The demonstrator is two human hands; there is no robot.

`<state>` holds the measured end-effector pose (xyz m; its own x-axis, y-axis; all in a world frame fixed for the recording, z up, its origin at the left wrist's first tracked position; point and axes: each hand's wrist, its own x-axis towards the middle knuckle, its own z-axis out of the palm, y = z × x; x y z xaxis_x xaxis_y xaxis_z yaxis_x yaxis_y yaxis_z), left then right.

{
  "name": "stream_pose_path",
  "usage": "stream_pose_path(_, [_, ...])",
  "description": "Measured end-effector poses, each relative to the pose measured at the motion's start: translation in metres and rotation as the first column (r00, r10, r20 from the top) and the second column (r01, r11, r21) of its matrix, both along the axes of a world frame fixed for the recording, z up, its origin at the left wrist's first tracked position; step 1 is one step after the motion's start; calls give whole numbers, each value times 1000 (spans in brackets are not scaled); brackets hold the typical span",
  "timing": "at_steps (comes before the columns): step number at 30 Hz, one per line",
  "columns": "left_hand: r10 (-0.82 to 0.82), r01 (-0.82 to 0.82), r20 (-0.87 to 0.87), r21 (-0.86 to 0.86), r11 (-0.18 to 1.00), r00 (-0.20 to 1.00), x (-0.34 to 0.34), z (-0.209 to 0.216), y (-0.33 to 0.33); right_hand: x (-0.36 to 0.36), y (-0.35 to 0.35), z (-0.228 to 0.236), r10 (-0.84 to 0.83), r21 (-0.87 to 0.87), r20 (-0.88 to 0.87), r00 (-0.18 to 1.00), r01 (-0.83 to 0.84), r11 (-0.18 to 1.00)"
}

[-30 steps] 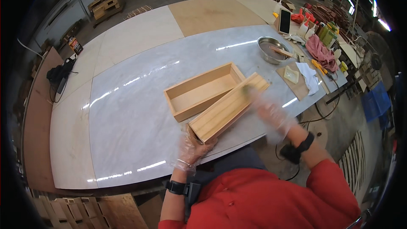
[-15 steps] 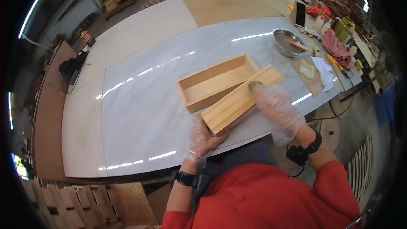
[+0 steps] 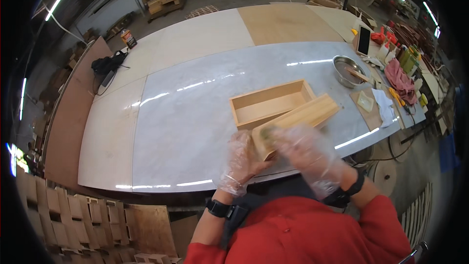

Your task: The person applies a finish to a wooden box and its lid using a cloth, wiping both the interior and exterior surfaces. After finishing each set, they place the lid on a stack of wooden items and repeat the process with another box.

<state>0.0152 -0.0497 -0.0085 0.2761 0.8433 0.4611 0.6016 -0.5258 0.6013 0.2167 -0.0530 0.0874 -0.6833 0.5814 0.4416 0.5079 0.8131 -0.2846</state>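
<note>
My left hand (image 3: 241, 160), in a clear plastic glove, grips the near left end of a long pale wooden box (image 3: 305, 112). Its flat face is upward and it lies at a slant, the far end up to the right. Over the near end, my gloved right hand (image 3: 307, 152) presses a small greenish pad (image 3: 266, 132) to the wood; hand and pad are smeared by motion. Just behind stands an open wooden box (image 3: 266, 105) with its inside showing, and the held box overlaps its front right corner.
A metal bowl (image 3: 343, 79) with a wooden-handled brush stands at the right. Near it are a white cloth (image 3: 384, 107), a pale block (image 3: 365, 101), a pink rag (image 3: 400, 76) and a dark-screened phone (image 3: 363, 40). A black bag (image 3: 108, 63) and a can (image 3: 128, 38) sit far left.
My right hand has slid the pad along the box from its middle to the near left end. The view has shifted, so the table sits lower and further right.
</note>
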Motion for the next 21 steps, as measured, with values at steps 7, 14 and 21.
stream_pose_path(7, [-112,168,369,-123,978,923,9,117,-14,7,-26,92,-111,-184,-378,919,43,982])
stream_pose_path(14, [-159,281,626,-100,955,763,36,101,12,43,11,93,-161,212,-186,969,199,957])
stream_pose_path(21, [-131,168,516,-26,985,847,70,97,32,12,-9,90,-151,409,104,983,96,908])
